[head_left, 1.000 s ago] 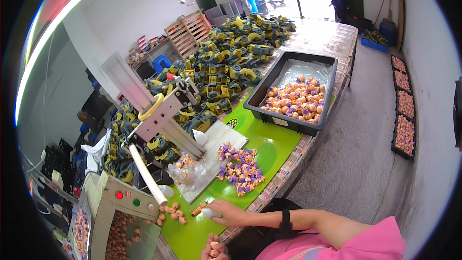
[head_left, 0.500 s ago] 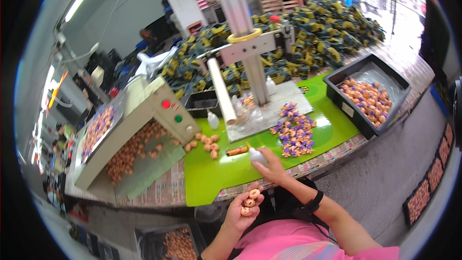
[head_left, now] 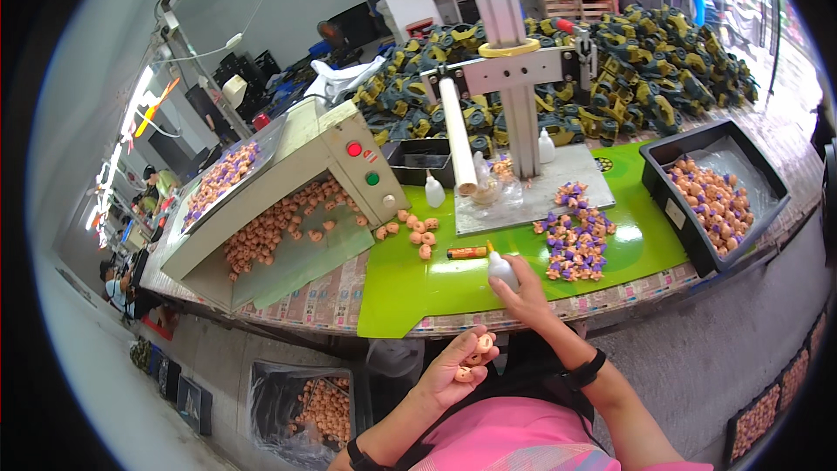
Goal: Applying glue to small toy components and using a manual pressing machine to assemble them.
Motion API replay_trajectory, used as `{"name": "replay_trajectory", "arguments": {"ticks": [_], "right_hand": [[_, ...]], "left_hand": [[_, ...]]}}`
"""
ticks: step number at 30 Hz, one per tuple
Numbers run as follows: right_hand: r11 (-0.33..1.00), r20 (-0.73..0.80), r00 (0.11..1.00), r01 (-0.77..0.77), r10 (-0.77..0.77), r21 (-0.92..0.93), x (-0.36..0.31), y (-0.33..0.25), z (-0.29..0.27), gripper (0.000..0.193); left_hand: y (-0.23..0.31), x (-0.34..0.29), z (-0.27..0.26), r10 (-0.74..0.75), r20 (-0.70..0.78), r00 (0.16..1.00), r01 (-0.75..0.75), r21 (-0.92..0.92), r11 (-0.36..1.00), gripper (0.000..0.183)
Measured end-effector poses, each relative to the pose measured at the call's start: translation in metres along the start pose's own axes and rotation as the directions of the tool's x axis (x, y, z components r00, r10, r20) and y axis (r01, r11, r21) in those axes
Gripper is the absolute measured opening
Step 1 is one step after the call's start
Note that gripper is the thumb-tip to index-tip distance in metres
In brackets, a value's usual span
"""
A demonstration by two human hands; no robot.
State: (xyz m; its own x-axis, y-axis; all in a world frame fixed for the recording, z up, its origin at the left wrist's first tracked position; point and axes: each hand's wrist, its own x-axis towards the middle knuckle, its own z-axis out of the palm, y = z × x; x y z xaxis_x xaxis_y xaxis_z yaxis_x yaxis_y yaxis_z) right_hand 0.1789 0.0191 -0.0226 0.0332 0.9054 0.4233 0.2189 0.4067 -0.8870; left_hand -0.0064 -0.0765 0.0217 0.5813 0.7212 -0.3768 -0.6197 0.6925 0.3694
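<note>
My left hand (head_left: 446,375) is cupped in front of the table's near edge, its fingers curled round several small peach-coloured toy heads (head_left: 484,344) with holes in them. My right hand (head_left: 526,295) grips a white squeeze bottle (head_left: 503,269), its narrow yellowish tip pointing up, over the front of the green mat (head_left: 410,296). Just left of the bottle tip lies an orange-red tube (head_left: 466,253). Loose peach heads (head_left: 425,238) sit on the mat further left. Right of the bottle is a heap of peach-and-purple pieces (head_left: 577,244).
Behind the mat stands a press with a metal column (head_left: 523,122) on a grey plate (head_left: 575,166). At left, a beige machine (head_left: 327,153) has heads beneath it. A black tray (head_left: 689,231) sits right, a black crate (head_left: 357,384) below. Green-yellow toy parts (head_left: 671,70) are piled behind.
The view has turned, so the table and both hands appear further right. Both hands keep hold of the heads and the bottle.
</note>
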Motion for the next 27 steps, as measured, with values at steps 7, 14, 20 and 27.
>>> {"name": "replay_trajectory", "arguments": {"ticks": [7,14,20,27], "right_hand": [[0.999,0.012,1.000,0.024,-0.023,-0.034,-0.012,-0.019,-0.015,0.037],[0.995,0.158,0.986,-0.037,0.051,-0.093,-0.038,-0.054,-0.050,0.045],[0.961,-0.124,0.969,-0.185,0.213,0.205,-0.043,-0.061,-0.048,0.052],[0.990,-0.006,0.995,0.101,-0.102,-0.097,-0.024,-0.061,-0.038,0.044]], "left_hand": [[0.010,-0.004,-0.008,0.034,-0.074,0.997,-0.034,0.000,0.999,0.029],[0.020,0.007,-0.020,0.118,-0.062,0.991,-0.117,0.006,0.993,0.031],[0.039,0.027,-0.013,0.148,-0.069,0.987,-0.140,0.111,0.984,0.033],[0.049,0.045,-0.022,0.188,-0.079,0.979,-0.170,0.196,0.966,0.032]]}}
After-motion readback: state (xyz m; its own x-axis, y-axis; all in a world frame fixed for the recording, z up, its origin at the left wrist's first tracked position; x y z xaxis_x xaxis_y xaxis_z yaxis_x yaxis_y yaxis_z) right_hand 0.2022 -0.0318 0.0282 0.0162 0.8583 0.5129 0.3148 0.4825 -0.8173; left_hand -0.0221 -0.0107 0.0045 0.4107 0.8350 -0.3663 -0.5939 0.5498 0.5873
